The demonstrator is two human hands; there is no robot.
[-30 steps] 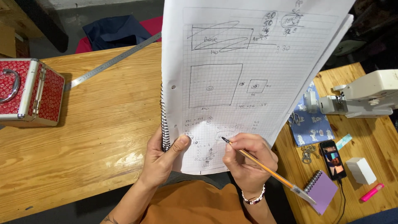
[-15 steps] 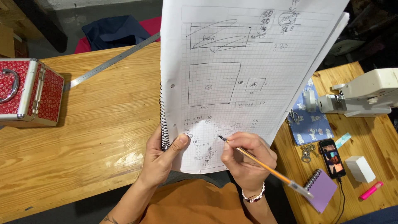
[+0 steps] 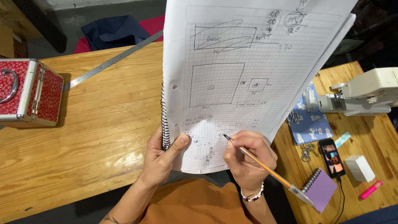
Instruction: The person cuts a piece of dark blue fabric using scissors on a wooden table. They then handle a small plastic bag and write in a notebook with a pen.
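Currently: left hand (image 3: 163,155) fingers clamping notebook (image 3: 244,79) at spiral edge, propping it upright for writing; right hand (image 3: 246,159) fingers pinching pencil (image 3: 265,168), tip touching page nr left thumb. Phone (image 3: 331,157) lying well right.

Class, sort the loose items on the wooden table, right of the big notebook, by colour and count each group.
Purple: 1, small spiral notepad
Pink: 1, marker
White: 1, small box
Black: 1, phone
Silver: 1, keys
Total: 5
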